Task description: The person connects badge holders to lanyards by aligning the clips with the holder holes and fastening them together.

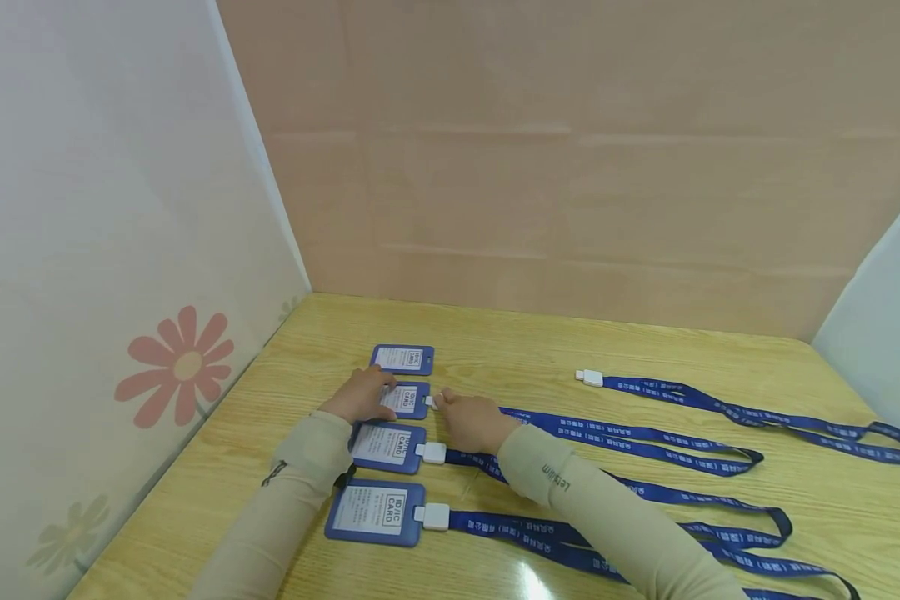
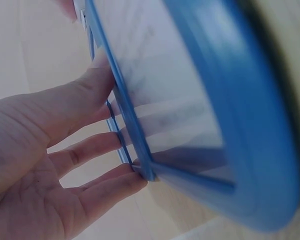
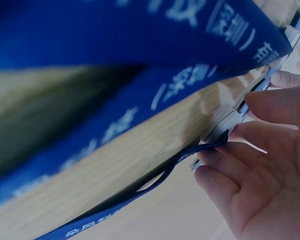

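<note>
My left hand (image 1: 360,396) holds a blue ID card holder (image 1: 408,401) flat on the table, its thumb and fingers at the long edges. In the left wrist view, the thumb (image 2: 97,82) is on one edge and the fingertips reach the far side, partly behind a large blurred card holder (image 2: 260,125) in front. My right hand (image 1: 472,421) pinches the white clip (image 1: 431,402) of a dark blue lanyard (image 1: 622,433) at the slot end of the held card holder. Seen from the right wrist, the fingers close around the white clip (image 3: 222,122), with the strap (image 3: 175,165) trailing from it.
A card holder with no lanyard (image 1: 405,359) lies behind the held one. Nearer me, two card holders (image 1: 371,510) are joined to white clips (image 1: 435,516) and lanyards. A loose lanyard (image 1: 750,412) lies at the back right. Walls stand left, right and behind.
</note>
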`<control>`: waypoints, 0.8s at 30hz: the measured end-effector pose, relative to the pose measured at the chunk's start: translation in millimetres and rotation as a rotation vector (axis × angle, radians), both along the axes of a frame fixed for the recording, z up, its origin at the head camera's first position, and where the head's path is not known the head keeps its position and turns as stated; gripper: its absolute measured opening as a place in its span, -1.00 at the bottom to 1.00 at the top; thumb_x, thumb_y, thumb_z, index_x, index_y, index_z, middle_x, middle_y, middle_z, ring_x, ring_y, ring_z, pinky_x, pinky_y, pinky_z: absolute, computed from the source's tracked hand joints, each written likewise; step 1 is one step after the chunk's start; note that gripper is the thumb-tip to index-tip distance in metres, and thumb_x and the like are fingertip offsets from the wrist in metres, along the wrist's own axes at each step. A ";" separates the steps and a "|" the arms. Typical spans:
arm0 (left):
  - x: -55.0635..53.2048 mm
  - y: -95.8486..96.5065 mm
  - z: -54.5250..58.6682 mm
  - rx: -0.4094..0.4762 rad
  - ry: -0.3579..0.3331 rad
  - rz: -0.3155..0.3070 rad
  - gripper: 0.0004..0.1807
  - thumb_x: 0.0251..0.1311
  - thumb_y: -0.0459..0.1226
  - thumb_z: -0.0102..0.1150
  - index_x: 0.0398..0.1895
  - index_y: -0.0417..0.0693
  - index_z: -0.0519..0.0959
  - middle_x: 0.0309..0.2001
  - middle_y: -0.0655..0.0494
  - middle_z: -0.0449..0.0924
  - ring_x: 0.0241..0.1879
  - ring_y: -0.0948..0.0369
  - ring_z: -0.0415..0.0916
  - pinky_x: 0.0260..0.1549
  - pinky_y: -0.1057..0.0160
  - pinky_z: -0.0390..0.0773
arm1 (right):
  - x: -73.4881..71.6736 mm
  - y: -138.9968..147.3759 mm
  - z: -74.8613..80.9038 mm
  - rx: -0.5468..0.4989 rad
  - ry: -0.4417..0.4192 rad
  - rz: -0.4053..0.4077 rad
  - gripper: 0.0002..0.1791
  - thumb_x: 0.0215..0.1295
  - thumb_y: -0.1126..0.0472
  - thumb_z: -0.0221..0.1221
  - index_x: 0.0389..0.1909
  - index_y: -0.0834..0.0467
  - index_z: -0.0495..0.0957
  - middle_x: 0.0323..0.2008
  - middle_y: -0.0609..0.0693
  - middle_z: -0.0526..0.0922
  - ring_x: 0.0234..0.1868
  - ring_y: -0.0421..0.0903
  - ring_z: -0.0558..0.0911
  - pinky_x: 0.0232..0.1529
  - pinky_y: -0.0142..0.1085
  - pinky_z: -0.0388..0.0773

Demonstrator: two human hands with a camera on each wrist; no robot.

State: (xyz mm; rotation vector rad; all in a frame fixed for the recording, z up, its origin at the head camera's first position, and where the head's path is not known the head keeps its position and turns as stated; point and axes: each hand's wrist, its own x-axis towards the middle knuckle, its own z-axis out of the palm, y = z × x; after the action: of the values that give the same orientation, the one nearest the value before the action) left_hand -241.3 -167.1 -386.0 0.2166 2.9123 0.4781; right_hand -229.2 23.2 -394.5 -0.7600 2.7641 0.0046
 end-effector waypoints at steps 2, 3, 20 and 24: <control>-0.3 -0.3 -0.8 -0.002 0.008 -0.011 -0.48 -0.08 -0.23 0.41 0.02 -0.16 0.54 0.16 -0.21 0.42 0.22 -0.23 0.29 0.19 -0.18 0.33 | 1.3 -0.3 0.3 0.008 0.001 -0.001 -0.46 0.41 0.15 -0.12 0.40 0.03 0.14 0.42 -0.01 0.17 0.09 -0.09 0.57 0.20 -0.17 0.46; -0.6 -0.7 -1.1 -0.001 0.013 -0.016 -0.48 -0.09 -0.23 0.41 0.01 -0.17 0.54 0.14 -0.22 0.43 0.21 -0.23 0.30 0.19 -0.18 0.33 | 1.9 -0.5 0.5 0.007 -0.001 -0.004 -0.46 0.41 0.15 -0.12 0.40 0.03 0.13 0.42 -0.01 0.17 0.10 -0.09 0.57 0.20 -0.17 0.46; -0.9 -0.7 1.4 -0.005 0.011 -0.012 -0.51 -0.09 -0.24 0.42 -0.03 -0.15 0.54 0.07 -0.15 0.47 0.13 -0.13 0.37 0.15 -0.11 0.39 | -4.5 -1.8 3.2 0.006 0.133 0.113 -0.51 0.37 0.25 0.00 0.32 0.04 0.29 0.28 0.07 0.41 0.13 -0.02 0.56 0.10 -0.23 0.54; -2.0 -0.1 0.1 -0.012 0.006 -0.006 -0.50 -0.09 -0.23 0.41 -0.01 -0.13 0.54 0.11 -0.15 0.45 0.15 -0.13 0.35 0.16 -0.11 0.39 | -13.5 -1.4 6.0 0.011 0.206 0.167 -0.63 0.30 0.30 0.07 0.11 0.01 0.52 -0.02 -0.01 0.65 -0.04 -0.11 0.64 0.01 -0.32 0.58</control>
State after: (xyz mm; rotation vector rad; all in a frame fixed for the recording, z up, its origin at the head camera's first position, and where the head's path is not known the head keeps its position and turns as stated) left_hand -243.2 -167.2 -385.9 0.2251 2.9183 0.4601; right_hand -242.7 21.8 -388.4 -1.0386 2.8786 0.1381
